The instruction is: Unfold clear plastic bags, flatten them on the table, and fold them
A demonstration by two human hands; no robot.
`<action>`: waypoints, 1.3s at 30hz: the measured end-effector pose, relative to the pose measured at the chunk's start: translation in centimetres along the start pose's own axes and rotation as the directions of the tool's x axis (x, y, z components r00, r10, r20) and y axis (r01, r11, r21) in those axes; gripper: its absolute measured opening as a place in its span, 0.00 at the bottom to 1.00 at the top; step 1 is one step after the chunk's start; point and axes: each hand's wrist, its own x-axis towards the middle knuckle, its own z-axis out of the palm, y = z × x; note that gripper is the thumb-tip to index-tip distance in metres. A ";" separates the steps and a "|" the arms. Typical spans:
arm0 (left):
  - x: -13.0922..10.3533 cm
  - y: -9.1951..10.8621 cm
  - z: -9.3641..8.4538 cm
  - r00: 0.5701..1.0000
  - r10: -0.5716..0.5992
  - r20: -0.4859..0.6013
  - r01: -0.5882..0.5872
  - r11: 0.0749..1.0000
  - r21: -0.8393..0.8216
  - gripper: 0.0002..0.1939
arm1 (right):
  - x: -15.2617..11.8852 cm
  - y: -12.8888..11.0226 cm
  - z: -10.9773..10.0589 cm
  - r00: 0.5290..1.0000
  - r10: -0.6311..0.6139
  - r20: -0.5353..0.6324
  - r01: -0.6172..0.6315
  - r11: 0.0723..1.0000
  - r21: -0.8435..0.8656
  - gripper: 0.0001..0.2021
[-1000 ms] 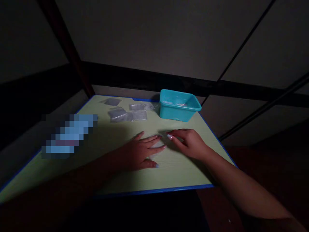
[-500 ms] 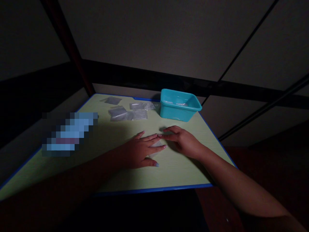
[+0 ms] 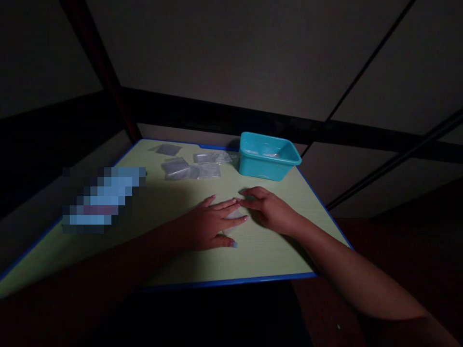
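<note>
Palm down on the pale table point(image 3: 275, 260), my left hand point(image 3: 206, 225) has its fingers spread. It presses on a small whitish, see-through plastic piece point(image 3: 234, 214), likely a bag, which is mostly covered by the fingers. My right hand point(image 3: 275, 211) is open beside it, with two fingers stretched toward the left. Its lower outstretched fingertip meets the left fingertips at the piece's far edge. The other fingers are curled under and partly hidden.
A turquoise plastic bin point(image 3: 265, 166) stands at the back right, with some clear pieces inside. Several clear plastic bags point(image 3: 209, 170) lie at the back left. A pixelated, bluish flat object point(image 3: 108, 197) is at the left edge. Blue trim point(image 3: 231, 282) borders the table.
Both hands keep nearly the same place and pose. The whole view shifts very slightly; nothing on the table has visibly moved.
</note>
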 end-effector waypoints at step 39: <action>0.0 -0.4 0.1 0.999 0.025 -0.033 -0.027 0.998 -0.059 0.33 | 1.8 0.7 1.9 0.926 0.361 -0.114 -0.324 0.911 0.254 0.04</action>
